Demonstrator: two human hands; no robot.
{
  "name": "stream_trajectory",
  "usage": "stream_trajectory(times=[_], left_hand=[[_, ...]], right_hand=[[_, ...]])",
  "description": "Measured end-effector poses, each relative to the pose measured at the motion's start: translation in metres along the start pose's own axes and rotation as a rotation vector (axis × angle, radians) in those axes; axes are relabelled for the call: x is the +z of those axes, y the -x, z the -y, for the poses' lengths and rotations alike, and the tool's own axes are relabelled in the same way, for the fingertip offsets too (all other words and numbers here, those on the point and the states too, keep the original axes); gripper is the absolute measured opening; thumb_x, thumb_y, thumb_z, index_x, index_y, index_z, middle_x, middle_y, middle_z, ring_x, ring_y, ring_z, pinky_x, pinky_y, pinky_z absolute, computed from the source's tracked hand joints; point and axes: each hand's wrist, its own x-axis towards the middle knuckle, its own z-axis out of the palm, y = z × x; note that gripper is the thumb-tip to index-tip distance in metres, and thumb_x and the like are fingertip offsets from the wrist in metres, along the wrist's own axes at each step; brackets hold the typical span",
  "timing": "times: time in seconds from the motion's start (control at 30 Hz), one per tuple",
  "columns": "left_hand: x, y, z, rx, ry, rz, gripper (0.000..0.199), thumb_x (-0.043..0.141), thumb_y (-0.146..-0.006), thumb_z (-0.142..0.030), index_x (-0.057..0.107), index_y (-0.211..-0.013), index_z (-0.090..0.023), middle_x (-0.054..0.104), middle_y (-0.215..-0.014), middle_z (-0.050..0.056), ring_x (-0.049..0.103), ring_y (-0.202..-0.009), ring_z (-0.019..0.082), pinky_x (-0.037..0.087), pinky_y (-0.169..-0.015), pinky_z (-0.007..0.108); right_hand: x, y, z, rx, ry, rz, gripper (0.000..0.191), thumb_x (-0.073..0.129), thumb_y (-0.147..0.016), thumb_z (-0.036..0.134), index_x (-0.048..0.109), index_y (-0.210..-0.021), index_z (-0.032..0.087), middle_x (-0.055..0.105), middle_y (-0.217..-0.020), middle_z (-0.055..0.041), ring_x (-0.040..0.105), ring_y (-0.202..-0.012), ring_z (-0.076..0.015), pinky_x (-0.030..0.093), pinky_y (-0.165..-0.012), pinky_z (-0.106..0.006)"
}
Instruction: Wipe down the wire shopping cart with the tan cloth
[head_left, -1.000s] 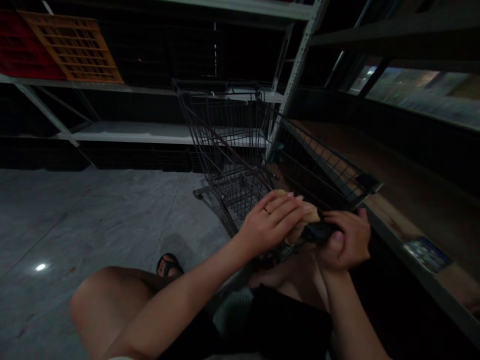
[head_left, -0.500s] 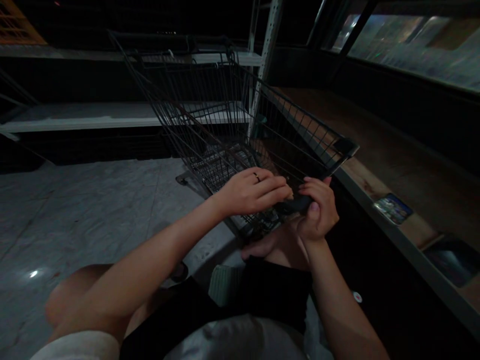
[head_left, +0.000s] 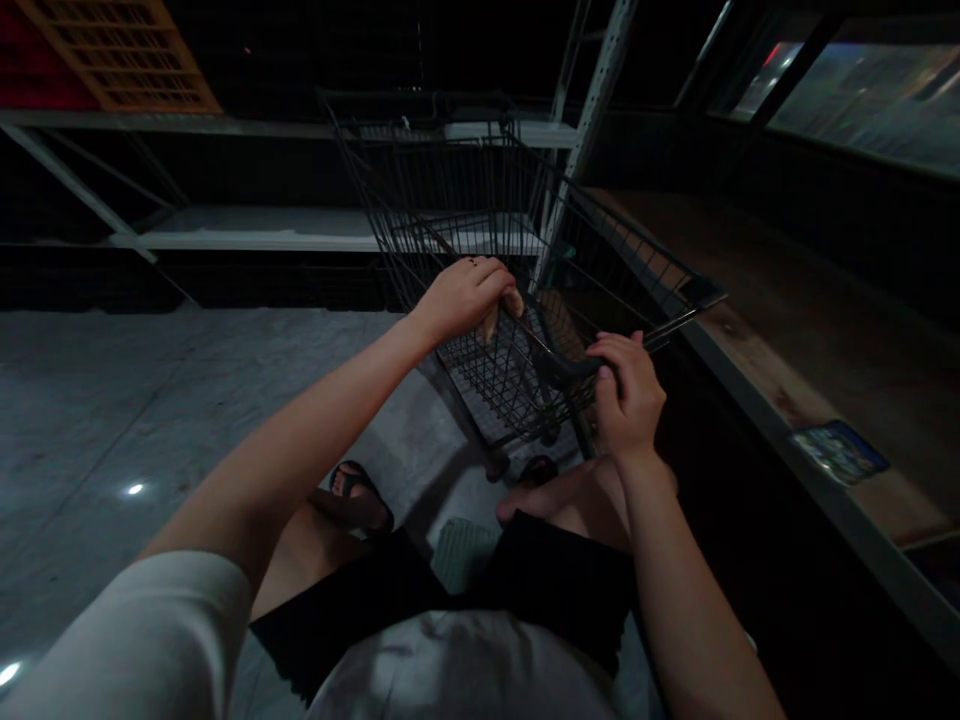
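A dark wire shopping cart (head_left: 495,370) stands in front of me, its basket spreading toward the shelves. My left hand (head_left: 469,295) is closed round a light brown cloth (head_left: 489,325), which pokes out beneath the fingers at the cart's near rim. At the right part of the cart's dark handle (head_left: 562,368), my right hand (head_left: 628,390) has its fingers curled over the bar.
Behind the cart is a metal shelf (head_left: 262,232) with an orange crate (head_left: 124,50) at the upper left. A phone-like object (head_left: 840,450) lies on the wooden ledge (head_left: 742,350) at right. A green ribbed object (head_left: 461,553) sits between my legs.
My left hand has moved left and up, away from my right hand, along the cart with the cloth. More of the handle shows between the hands. The view has shifted left.
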Motion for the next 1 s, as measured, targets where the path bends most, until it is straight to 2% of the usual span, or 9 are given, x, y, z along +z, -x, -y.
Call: stream_trajectory(times=[0.07, 0.17, 0.27, 0.33, 0.53, 0.7, 0.87, 0.93, 1.0], left_hand=[[-0.004, 0.002, -0.03, -0.076, 0.098, -0.15, 0.041, 0.032, -0.115, -0.032, 0.07, -0.118, -0.017, 0.075, -0.118, 0.01, 0.072, -0.113, 0.02, 0.06, -0.097, 0.036], [-0.001, 0.011, -0.095, -0.247, 0.23, -0.398, 0.046, 0.026, -0.116, -0.031, 0.068, -0.133, -0.02, 0.073, -0.133, 0.009, 0.069, -0.131, 0.018, 0.058, -0.113, 0.039], [0.017, 0.03, -0.15, -0.203, 0.281, -0.293, 0.047, 0.029, -0.116, -0.028, 0.062, -0.149, -0.022, 0.063, -0.156, 0.007, 0.053, -0.154, 0.022, 0.05, -0.126, 0.045], [0.035, 0.047, -0.17, -0.18, 0.26, -0.205, 0.046, 0.033, -0.115, -0.024, 0.059, -0.153, -0.024, 0.058, -0.163, 0.005, 0.041, -0.162, 0.024, 0.044, -0.13, 0.048], [0.099, 0.105, -0.179, -0.136, 0.105, -0.227, 0.049, 0.044, -0.11, -0.013, 0.052, -0.159, -0.017, 0.057, -0.164, 0.011, 0.037, -0.163, 0.024, 0.049, -0.129, 0.046], [0.135, 0.161, -0.191, -0.184, 0.084, 0.053, 0.053, 0.045, -0.107, -0.009, 0.052, -0.159, -0.009, 0.054, -0.164, 0.019, 0.043, -0.16, 0.026, 0.046, -0.13, 0.045], [0.14, 0.217, -0.211, -0.422, 0.175, 0.282, 0.057, 0.043, -0.102, -0.002, 0.055, -0.157, -0.01, 0.053, -0.164, 0.018, 0.049, -0.155, 0.024, 0.056, -0.121, 0.035], [0.132, 0.227, -0.217, -0.464, 0.203, 0.255, 0.06, 0.039, -0.101, -0.001, 0.052, -0.159, -0.01, 0.054, -0.164, 0.018, 0.049, -0.155, 0.023, 0.056, -0.12, 0.035], [0.118, 0.222, -0.222, -0.525, 0.256, 0.114, 0.065, 0.036, -0.102, -0.001, 0.043, -0.165, -0.013, 0.052, -0.166, 0.017, 0.047, -0.157, 0.022, 0.053, -0.125, 0.04]], right_hand=[[0.002, -0.001, -0.002, 0.001, 0.009, 0.017, 0.025, 0.05, -0.104, 0.033, 0.073, -0.108, 0.023, 0.078, -0.109, -0.0063, 0.074, -0.119, -0.025, 0.041, -0.129, -0.064], [0.005, 0.001, -0.003, -0.021, -0.007, -0.005, 0.024, 0.051, -0.105, 0.032, 0.072, -0.109, 0.024, 0.078, -0.111, -0.0061, 0.073, -0.118, -0.0246, 0.041, -0.128, -0.063], [0.007, 0.003, -0.003, -0.03, -0.018, -0.033, 0.024, 0.054, -0.104, 0.038, 0.072, -0.111, 0.024, 0.077, -0.113, -0.0064, 0.073, -0.115, -0.0254, 0.042, -0.127, -0.064], [0.007, 0.003, -0.001, 0.0, -0.001, -0.019, 0.027, 0.052, -0.104, 0.041, 0.072, -0.109, 0.024, 0.077, -0.111, -0.0061, 0.073, -0.115, -0.0257, 0.04, -0.128, -0.065], [0.012, 0.001, 0.004, 0.042, 0.045, -0.019, 0.038, 0.041, -0.108, 0.046, 0.07, -0.103, 0.023, 0.074, -0.104, -0.0077, 0.071, -0.116, -0.0271, 0.036, -0.129, -0.066], [0.017, 0.001, 0.001, 0.069, 0.057, -0.053, 0.039, 0.04, -0.107, 0.048, 0.069, -0.102, 0.023, 0.073, -0.104, -0.0091, 0.07, -0.118, -0.0284, 0.035, -0.129, -0.067], [0.017, 0.003, 0.0, 0.054, 0.04, -0.042, 0.036, 0.041, -0.107, 0.046, 0.068, -0.104, 0.022, 0.071, -0.106, -0.0094, 0.069, -0.12, -0.0286, 0.034, -0.129, -0.067], [0.017, 0.004, 0.002, 0.041, 0.047, -0.043, 0.034, 0.041, -0.107, 0.043, 0.069, -0.106, 0.023, 0.072, -0.107, -0.0097, 0.069, -0.121, -0.0286, 0.035, -0.129, -0.068], [0.018, 0.005, 0.005, 0.032, 0.04, -0.04, 0.033, 0.043, -0.106, 0.042, 0.07, -0.108, 0.023, 0.073, -0.11, -0.01, 0.069, -0.124, -0.029, 0.034, -0.128, -0.069]])
